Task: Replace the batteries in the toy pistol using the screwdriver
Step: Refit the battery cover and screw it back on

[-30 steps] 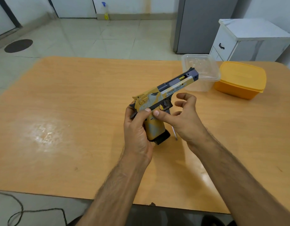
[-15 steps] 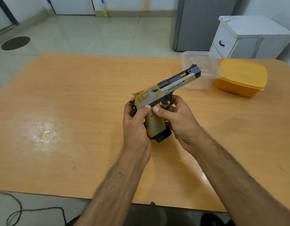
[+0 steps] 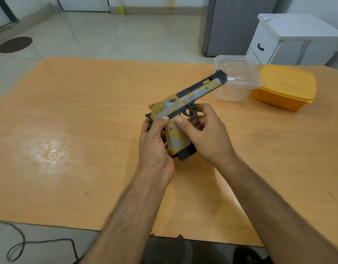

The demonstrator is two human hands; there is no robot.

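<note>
Above the wooden desk, left hand clamps the toy pistol grip steady, muzzle toward two o'clock, while right hand pinches the frame, probably seeking the battery cover.

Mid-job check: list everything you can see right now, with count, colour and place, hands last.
toy pistol: one, yellow, grey and dark, held above the table centre, barrel pointing up-right.
clear container: one, transparent, far right of table.
orange container: one, orange, lidded, right of the clear one.
table: one, light wood, fills the middle.
white cabinet: one, white, beyond the table's right corner.
cable: one, dark, floor at bottom left.
spray bottle: one, yellowish, far wall.
screwdriver: not visible.
left hand: around the grip.
right hand: at trigger guard and grip.
</note>
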